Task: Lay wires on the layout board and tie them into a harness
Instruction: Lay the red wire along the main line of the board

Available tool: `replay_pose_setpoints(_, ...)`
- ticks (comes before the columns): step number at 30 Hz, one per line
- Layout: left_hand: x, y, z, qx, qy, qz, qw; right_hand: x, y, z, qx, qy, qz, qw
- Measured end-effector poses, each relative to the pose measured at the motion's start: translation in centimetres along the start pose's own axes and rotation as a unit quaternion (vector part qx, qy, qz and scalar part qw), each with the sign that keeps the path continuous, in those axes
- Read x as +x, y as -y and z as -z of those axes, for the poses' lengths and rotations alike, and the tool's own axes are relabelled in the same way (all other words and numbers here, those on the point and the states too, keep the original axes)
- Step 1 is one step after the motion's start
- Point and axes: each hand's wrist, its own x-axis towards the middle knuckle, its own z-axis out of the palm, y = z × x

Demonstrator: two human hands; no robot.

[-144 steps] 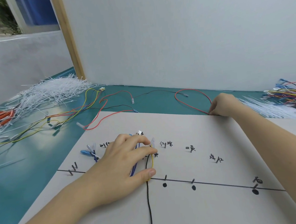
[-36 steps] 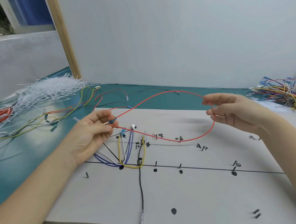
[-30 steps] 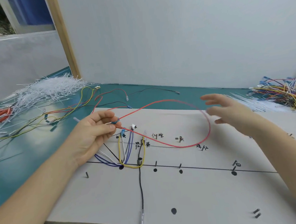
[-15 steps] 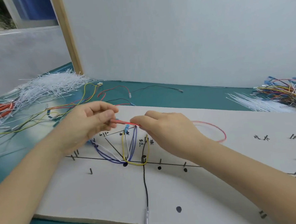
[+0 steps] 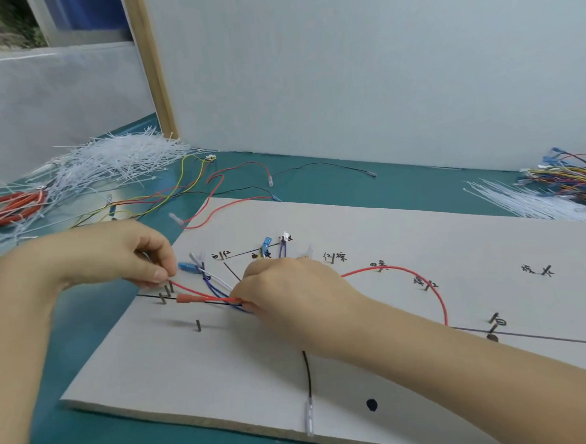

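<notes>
The pale layout board lies on the teal table, with black lines, handwritten labels and small pegs. My left hand pinches one end of a red wire near the pegs at the board's left. My right hand pinches the same wire against the board, just right of its red terminal sleeve. The wire arcs away to the right behind my right wrist. Blue, white and purple wires fan out between my hands. A black wire runs down to the front edge.
White cable ties are heaped at the back left beside an orange coil. Loose red, yellow and black wires lie behind the board. A bundle of coloured wires and more ties sit at the right. A white wall panel stands behind.
Both hands have come down to the board's left end with the red wire. The wire's loop, held in the air a second ago, now lies on the board to the right.
</notes>
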Motion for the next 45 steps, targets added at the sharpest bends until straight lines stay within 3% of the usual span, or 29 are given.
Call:
replay_pose_setpoints(5, 0.0, 0.5, 0.1, 0.012, 0.036, 0.028, 0.999, -0.2, -0.1, 0.3, 0.02, 0.018, -0.014, 1.0)
replay_pose_setpoints(9, 0.2, 0.1, 0.2, 0.055, 0.033, 0.002, 0.998, -0.6, -0.2, 1.1, 0.04, 0.016, -0.034, 0.998)
replay_pose_setpoints(15, 0.2, 0.7, 0.5, 0.023, 0.037, -0.012, 0.999, -1.0, -0.5, 2.6, 0.113, 0.011, -0.069, 0.991)
replay_pose_setpoints(24, 0.2, 1.2, 0.9, 0.026, 0.055, -0.005, 0.998, -1.6, 0.4, 2.5, 0.115, 0.024, -0.069, 0.991)
replay_pose_setpoints(28, 0.2, 0.3, 0.3, 0.085, 0.07, -0.004, 0.994, -1.7, 0.4, 2.5, 0.1, 0.029, -0.069, 0.992)
replay_pose_setpoints(33, 0.3, -0.1, 0.2, 0.109, 0.059, 0.003, 0.992, -3.2, -0.8, 3.3, 0.096, 0.053, -0.083, 0.991)
replay_pose_setpoints(37, -0.2, -1.0, -0.3, 0.115, 0.03, 0.015, 0.993, -5.0, -2.9, 4.3, 0.167, 0.077, -0.137, 0.973)
replay_pose_setpoints(42, -0.9, -5.2, -2.4, 0.189, -0.141, -0.086, 0.968, -7.0, -4.7, 4.4, 0.217, 0.106, -0.185, 0.953)
replay_pose_setpoints(45, -1.5, -7.9, -5.1, 0.137, -0.098, -0.18, 0.969, -8.0, -5.6, 4.4, 0.226, 0.113, -0.214, 0.944)
